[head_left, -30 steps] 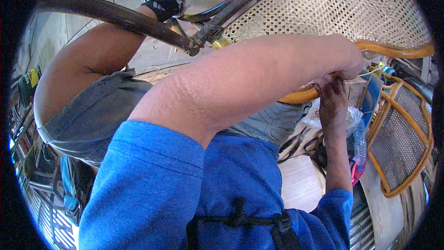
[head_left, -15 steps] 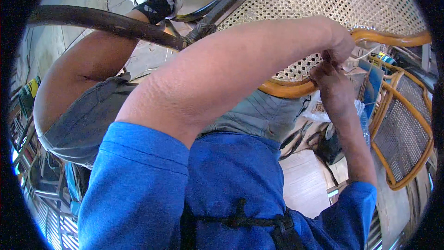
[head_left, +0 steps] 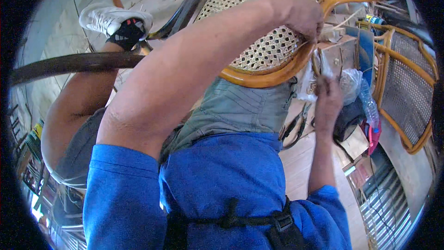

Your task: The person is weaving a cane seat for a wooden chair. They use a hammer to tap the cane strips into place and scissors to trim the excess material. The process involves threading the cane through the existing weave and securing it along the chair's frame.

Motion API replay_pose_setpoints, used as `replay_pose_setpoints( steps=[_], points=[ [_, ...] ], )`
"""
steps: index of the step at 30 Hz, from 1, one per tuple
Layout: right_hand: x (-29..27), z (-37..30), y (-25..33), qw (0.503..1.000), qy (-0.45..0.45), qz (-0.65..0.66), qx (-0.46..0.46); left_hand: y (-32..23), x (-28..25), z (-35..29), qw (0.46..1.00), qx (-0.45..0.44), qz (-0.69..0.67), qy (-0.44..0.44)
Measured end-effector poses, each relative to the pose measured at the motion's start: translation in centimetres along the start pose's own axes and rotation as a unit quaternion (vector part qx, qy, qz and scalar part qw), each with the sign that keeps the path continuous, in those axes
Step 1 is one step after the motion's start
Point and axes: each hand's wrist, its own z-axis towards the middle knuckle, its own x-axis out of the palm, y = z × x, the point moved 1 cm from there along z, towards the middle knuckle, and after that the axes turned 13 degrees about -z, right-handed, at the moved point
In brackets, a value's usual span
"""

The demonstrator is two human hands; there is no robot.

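A woven cane panel (head_left: 268, 48) in a curved, glossy brown rattan frame (head_left: 263, 79) lies across my lap. My left hand (head_left: 303, 17) reaches over the panel, its fingers curled down at the inner bend of the frame; what they pinch there is hidden. Below and right of the frame, apart from it, my right hand (head_left: 329, 97) is closed with its fingers pressed together. Something thin and brownish rises from those fingertips, too unclear to name.
A dark curved pole (head_left: 74, 63) crosses my left leg. Right of my right hand are a clear plastic bag (head_left: 350, 83) and a plastic bottle (head_left: 368, 104). Farther right stands another rattan-framed cane piece (head_left: 409, 83). A wooden block (head_left: 340, 48) sits beyond the frame.
My right hand has left the frame edge and moved nearer to me, away from my left hand. The panel and my left hand appear farther left and higher in view.
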Motion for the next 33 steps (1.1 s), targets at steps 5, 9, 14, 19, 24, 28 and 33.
replay_pose_setpoints(
  steps=[5,9,14,19,24,28,33],
  points=[
    [9.1,-9.3,-7.9,0.991,0.104,-0.02,0.08,-0.1,0.4,-0.7,1.0,-0.005,0.02,-0.002],
    [11.5,-11.7,-8.0,0.987,0.099,0.063,0.114,0.5,0.9,-1.2,0.999,-0.03,-0.008,0.007],
    [10.6,-11.8,-10.7,0.982,-0.01,0.082,0.171,1.2,0.9,-1.7,1.0,-0.005,0.001,-0.027],
    [-3.6,-5.2,-0.3,0.938,0.114,0.296,0.139,1.5,1.4,-2.1,0.998,0.005,-0.014,-0.063],
    [-6.0,-3.4,0.3,0.953,0.294,0.078,0.017,1.6,1.6,-1.9,0.997,-0.027,-0.024,-0.067],
    [-7.0,-1.9,3.2,0.962,0.262,-0.043,-0.063,2.6,1.6,-1.6,0.996,0.029,0.019,-0.085],
    [-7.8,-1.4,4.6,0.944,0.309,-0.09,-0.069,2.2,1.5,-1.8,0.997,-0.008,-0.003,-0.072]
  ],
)
